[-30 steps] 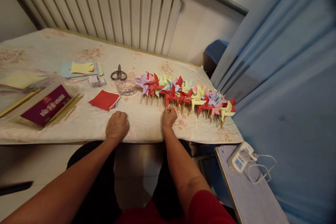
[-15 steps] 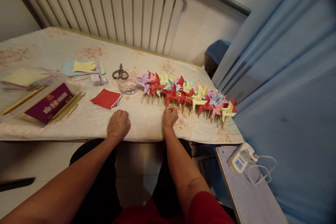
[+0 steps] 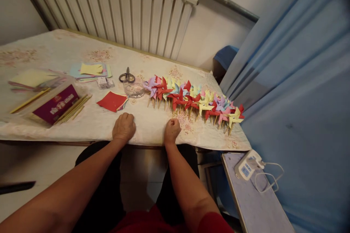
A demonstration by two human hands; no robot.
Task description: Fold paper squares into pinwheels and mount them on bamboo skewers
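My left hand (image 3: 124,128) rests as a closed fist on the flowered tablecloth, just below a stack of square paper with a red sheet on top (image 3: 112,101). Nothing shows in its fingers. My right hand (image 3: 172,130), also curled into a fist with nothing visible in it, lies near the table's front edge. Beyond it stand several paper pinwheels (image 3: 190,99) on sticks, in red, yellow, pink, purple and blue; the right fist is apart from them. A clear dish of small shiny pieces (image 3: 136,90) sits left of the pinwheels.
Dark-handled scissors (image 3: 127,77), two small boxes (image 3: 105,83) and coloured paper sheets (image 3: 91,68) lie toward the back. On the left is a clear container with a purple label (image 3: 56,105), beside thin sticks (image 3: 73,110). A power strip (image 3: 248,165) rests on a bench at right.
My right hand has drawn back from the pinwheel sticks, toward me and slightly left. My left hand stays in place. The view has shifted slightly.
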